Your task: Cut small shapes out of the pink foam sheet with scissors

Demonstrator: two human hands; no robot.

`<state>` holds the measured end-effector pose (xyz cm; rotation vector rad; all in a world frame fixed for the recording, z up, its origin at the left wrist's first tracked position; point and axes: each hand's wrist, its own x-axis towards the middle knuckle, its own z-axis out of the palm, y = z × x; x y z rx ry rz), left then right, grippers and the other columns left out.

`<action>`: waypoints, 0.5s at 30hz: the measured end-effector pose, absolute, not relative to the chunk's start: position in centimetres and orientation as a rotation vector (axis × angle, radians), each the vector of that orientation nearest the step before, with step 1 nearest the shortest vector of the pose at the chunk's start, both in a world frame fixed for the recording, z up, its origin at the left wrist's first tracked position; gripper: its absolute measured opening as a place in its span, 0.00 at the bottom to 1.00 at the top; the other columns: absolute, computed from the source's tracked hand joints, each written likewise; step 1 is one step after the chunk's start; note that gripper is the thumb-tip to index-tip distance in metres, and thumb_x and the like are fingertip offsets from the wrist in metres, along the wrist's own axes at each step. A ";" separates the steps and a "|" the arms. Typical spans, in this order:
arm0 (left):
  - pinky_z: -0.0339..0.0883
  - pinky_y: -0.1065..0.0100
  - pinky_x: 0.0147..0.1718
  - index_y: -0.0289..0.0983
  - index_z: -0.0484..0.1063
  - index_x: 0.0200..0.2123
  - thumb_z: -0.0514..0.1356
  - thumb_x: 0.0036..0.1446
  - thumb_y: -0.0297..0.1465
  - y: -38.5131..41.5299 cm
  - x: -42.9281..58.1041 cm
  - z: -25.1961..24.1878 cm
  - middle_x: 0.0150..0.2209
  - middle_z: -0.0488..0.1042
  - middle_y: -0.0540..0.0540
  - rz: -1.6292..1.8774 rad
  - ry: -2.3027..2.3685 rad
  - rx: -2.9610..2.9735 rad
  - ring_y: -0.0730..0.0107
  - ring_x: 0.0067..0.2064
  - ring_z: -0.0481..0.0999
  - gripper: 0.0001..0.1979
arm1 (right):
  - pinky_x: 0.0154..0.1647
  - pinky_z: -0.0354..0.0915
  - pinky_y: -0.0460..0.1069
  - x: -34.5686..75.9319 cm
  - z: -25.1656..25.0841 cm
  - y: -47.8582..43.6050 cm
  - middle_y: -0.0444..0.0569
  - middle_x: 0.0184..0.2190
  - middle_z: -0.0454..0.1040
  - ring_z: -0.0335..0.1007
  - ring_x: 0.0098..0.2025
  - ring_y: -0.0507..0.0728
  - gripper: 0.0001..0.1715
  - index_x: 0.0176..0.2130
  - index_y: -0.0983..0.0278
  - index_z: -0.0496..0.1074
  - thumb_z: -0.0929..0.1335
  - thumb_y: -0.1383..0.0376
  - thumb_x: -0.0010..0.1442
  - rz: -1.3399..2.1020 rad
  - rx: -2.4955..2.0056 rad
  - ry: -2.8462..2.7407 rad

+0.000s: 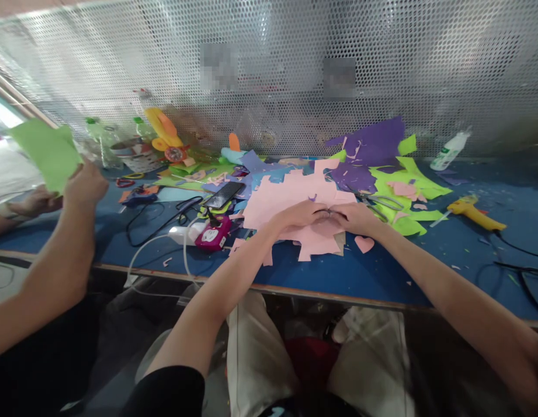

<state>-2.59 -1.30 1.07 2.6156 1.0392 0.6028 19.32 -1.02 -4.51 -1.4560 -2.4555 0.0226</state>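
My left hand (pixel 306 214) and my right hand (pixel 354 218) meet over a large pink sheet with cut-out edges (pixel 273 200). Their fingertips pinch together around something small and greyish that I cannot make out. Just right of the sheet, below my right wrist, lies a pink paper heart (pixel 365 244). Scissors (pixel 392 202) rest beyond my right wrist, partly hidden by it. Purple paper (pixel 377 142) and bright green paper scraps (pixel 418 176) are heaped behind and to the right.
A yellow glue gun (pixel 477 215) and a white bottle (pixel 451 150) are at right. Left of the sheet are a black phone (pixel 225 195), a magenta box (pixel 213 233) and loose cables. Further left, another person's hands hold a green sheet (pixel 47 153). Perforated metal (pixel 277 69) rises behind.
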 end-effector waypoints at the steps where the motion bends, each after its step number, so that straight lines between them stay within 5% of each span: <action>1: 0.74 0.52 0.45 0.46 0.78 0.42 0.44 0.69 0.45 -1.2 -2.6 1.0 0.33 0.79 0.46 0.617 1.027 2.612 0.52 0.49 0.79 0.23 | 0.31 0.58 0.49 19.3 -4.6 -1.0 0.51 0.41 0.85 0.80 0.38 0.64 0.17 0.48 0.56 0.80 0.63 0.59 0.68 0.017 -1.458 -2.447; 11: 0.74 0.53 0.45 0.46 0.78 0.44 0.46 0.69 0.42 1.6 -3.0 -0.5 0.34 0.79 0.46 0.390 0.850 2.603 0.51 0.47 0.79 0.21 | 0.33 0.59 0.48 20.0 -4.6 -1.2 0.50 0.44 0.85 0.81 0.40 0.63 0.20 0.53 0.53 0.78 0.64 0.56 0.67 0.023 -1.490 -2.370; 15: 0.72 0.58 0.42 0.42 0.77 0.40 0.45 0.71 0.41 2.5 -3.3 -0.9 0.33 0.79 0.44 0.432 0.860 2.644 0.57 0.42 0.79 0.21 | 0.32 0.62 0.48 21.2 -3.8 -1.1 0.50 0.35 0.84 0.78 0.31 0.62 0.38 0.66 0.58 0.64 0.67 0.48 0.62 0.164 -1.516 -2.330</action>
